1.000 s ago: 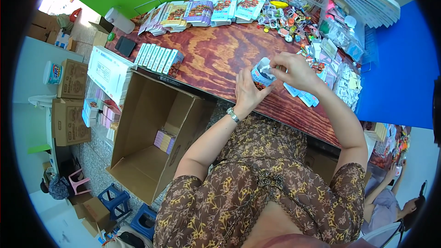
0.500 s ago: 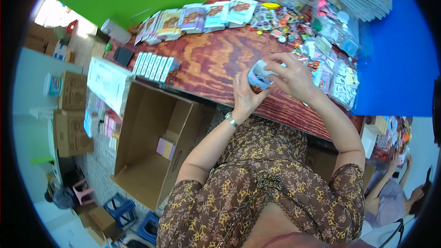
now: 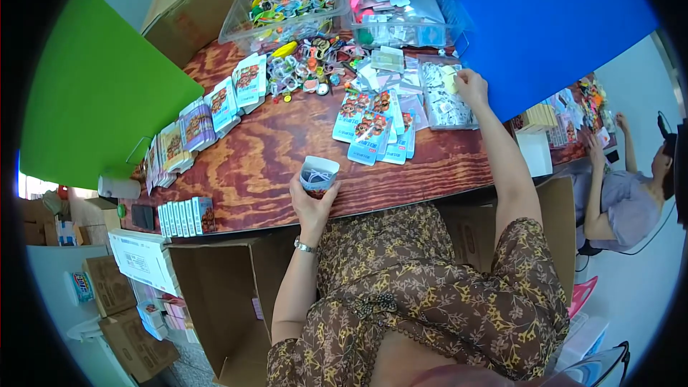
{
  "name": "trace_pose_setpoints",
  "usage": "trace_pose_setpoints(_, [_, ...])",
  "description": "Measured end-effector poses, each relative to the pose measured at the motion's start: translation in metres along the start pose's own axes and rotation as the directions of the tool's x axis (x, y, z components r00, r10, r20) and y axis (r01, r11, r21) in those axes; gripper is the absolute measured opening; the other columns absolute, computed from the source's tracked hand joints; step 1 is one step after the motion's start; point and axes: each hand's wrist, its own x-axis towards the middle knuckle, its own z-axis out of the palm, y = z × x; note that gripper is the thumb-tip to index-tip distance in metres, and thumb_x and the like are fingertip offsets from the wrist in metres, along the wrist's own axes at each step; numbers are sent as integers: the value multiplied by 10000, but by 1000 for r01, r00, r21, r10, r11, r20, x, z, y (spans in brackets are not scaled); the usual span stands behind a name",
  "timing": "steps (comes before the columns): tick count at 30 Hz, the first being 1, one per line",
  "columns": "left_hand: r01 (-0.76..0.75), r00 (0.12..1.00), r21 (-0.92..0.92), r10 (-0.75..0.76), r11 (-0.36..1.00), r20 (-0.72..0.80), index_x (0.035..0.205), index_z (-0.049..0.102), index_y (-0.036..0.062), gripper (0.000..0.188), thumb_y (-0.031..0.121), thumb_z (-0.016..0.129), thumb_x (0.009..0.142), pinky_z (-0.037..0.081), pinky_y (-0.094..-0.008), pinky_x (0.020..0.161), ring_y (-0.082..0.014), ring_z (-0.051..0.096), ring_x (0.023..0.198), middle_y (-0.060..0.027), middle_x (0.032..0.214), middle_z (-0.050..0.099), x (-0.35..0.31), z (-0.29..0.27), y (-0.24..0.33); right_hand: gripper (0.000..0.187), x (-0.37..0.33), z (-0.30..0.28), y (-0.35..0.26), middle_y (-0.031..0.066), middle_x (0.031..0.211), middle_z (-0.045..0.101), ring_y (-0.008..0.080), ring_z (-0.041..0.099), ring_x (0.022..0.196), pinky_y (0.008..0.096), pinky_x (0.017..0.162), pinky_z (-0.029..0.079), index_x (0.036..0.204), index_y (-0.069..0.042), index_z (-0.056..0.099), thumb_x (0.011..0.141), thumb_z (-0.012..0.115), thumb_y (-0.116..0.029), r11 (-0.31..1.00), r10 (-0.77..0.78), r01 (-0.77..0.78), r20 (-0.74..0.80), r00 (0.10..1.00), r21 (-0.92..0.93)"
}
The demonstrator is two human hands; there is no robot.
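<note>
My left hand [image 3: 312, 209] is wrapped round a small blue-and-white printed carton [image 3: 318, 165], its open top turned up, near the front edge of the table. Pale, band-like things show inside the carton. Out to the right, my right hand [image 3: 472, 90] is above the edge of a clear tray [image 3: 450, 127] full of small white packets. Its fingers are pinched together, and what they hold, if anything, is hidden. Between my hands lies a spread of flat blue printed cartons [image 3: 371, 129].
Stacks of flat cartons [image 3: 222, 106] curve along the left, with a row of filled boxes [image 3: 183, 216] below. Loose colourful trinkets [image 3: 308, 64] lie before two clear bins [image 3: 290, 18]. Green and blue panels [image 3: 534, 25] flank the table. An open cardboard box [image 3: 215, 279] stands below. Another person [image 3: 620, 197] works at far right.
My right hand has left the carton and moved right to the tray of white packets. My left hand still holds the carton. The head view has swung right, showing more of the table.
</note>
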Motion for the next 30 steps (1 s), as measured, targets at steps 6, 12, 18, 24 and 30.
trace_pose_setpoints(6, [26,1000,65,-27,998,13,1251,492,4,690,195,899,728,499,-351,888,-189,600,1019,-95,1122,606,-1,-1,2,430,11,16,-20,160,991,725,325,693,964,445,833,539,1044,-52,712,795,793,-393,962,104,-88,50,993,-260])
trace_pose_setpoints(12, [-42,999,110,40,993,13,1308,479,-3,753,196,905,720,498,-353,897,-194,598,1036,-102,1153,595,-1,1,1,404,10,8,-22,153,1139,666,345,648,1079,463,915,513,1106,-165,716,789,806,-399,967,195,-173,106,975,-186])
trace_pose_setpoints(18, [-44,999,87,42,995,32,1315,480,-6,759,194,906,720,499,-351,898,-196,597,1039,-105,1166,594,1,1,-2,377,19,0,-33,133,1273,599,348,636,1101,478,946,506,1166,-232,711,833,755,-400,957,180,-129,185,966,-260])
trace_pose_setpoints(24, [-30,999,78,27,997,39,1308,481,-6,752,193,906,721,501,-343,886,-192,603,1018,-98,1142,601,2,2,2,249,20,-15,-31,121,1102,649,341,660,1013,449,860,529,1133,-186,713,914,677,-299,987,-76,66,-66,995,-143])
trace_pose_setpoints(30, [22,999,8,-22,1000,32,1277,501,3,752,244,911,696,467,-425,917,-309,558,1082,-159,1170,569,1,0,0,138,-15,-48,-39,120,853,728,310,693,765,406,721,536,1020,-101,684,905,621,-144,946,-324,299,414,851,125])
